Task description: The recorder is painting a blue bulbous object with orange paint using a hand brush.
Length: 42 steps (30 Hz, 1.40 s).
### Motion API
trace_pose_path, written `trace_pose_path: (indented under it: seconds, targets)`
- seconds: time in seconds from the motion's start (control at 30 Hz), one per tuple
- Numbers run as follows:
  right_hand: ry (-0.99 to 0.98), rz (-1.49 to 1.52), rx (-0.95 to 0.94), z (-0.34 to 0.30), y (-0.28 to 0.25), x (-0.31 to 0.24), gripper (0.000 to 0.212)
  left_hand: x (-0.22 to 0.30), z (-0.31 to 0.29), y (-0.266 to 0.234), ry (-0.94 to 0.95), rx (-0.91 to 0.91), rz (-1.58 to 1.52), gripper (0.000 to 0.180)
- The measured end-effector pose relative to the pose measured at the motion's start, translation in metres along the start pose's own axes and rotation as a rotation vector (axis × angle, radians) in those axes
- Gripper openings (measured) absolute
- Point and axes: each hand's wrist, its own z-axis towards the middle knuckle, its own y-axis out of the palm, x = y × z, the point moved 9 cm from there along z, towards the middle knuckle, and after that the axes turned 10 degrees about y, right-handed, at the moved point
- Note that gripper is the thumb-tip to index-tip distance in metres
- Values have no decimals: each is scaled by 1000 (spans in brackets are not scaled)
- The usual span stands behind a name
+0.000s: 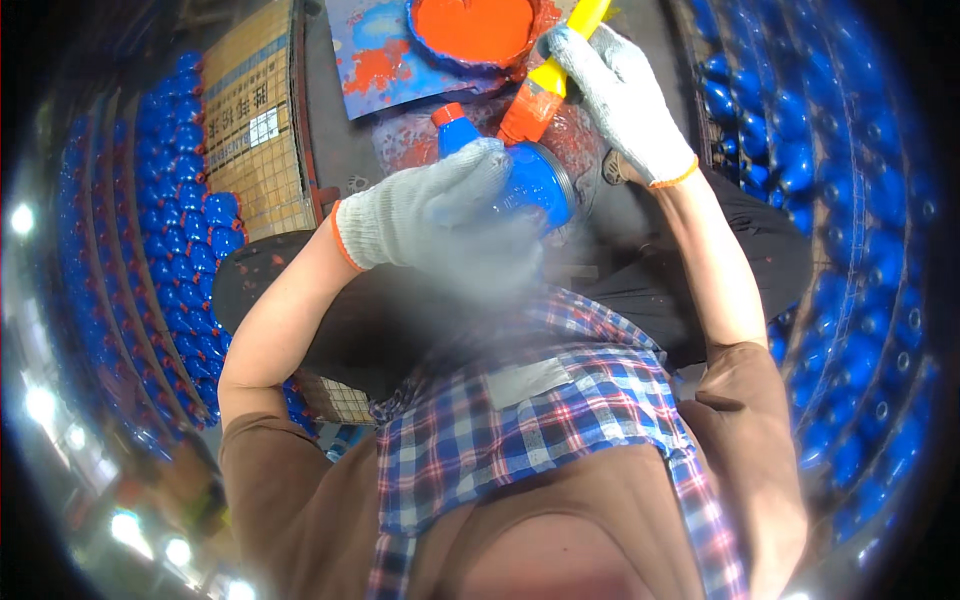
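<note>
My left hand (pixel 440 215), in a white knit glove with an orange cuff, is closed round a glossy blue part (pixel 538 182). That part has a red tip at its upper left and a threaded-looking round end at its right. Motion smears part of the glove. My right hand (pixel 625 100), gloved the same way, grips a paintbrush (pixel 586 16) by its yellow handle. The brush's red-orange head touches or hangs just over the blue part; I cannot tell which. Beyond the hands, a bowl (pixel 424 45) holds red-orange paint.
A paint-stained blue-grey sheet (pixel 362 50) lies under the bowl. Many similar blue parts are stacked on the left (pixel 180 215) and right (pixel 870 270). At the left stands a wire-mesh panel (pixel 255 150) over brown cardboard. My crossed legs lie below my hands.
</note>
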Motion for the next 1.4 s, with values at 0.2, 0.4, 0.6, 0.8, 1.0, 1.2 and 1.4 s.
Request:
trace_pose_path:
  seconds: [0.2,0.4,0.6,0.8,1.0,1.2,1.4]
  targets:
    - [46,5,183,-25,-21,-60,16,-15,-8,-3,-178,-29,-39,39]
    - [-268,-36,294,-65,-25,-82,15,-49,-23,-16,-664,175,-240,68]
    - [-466,-108,323,-84,-13,-93,14,-62,-37,-15,-950,203,-213,83]
    - [-439,-44,484,-91,-22,-84,16,-73,-47,-16,-1165,279,-243,69]
    - [-292,-44,529,-59,-31,-75,17,-69,-35,-16,-887,226,-187,79]
    - [-415,-185,374,-69,-20,-90,13,-79,-37,-17,-1029,324,-228,70]
    - [-521,-387,368,-93,6,-90,14,-82,-79,2,-1492,325,-483,77]
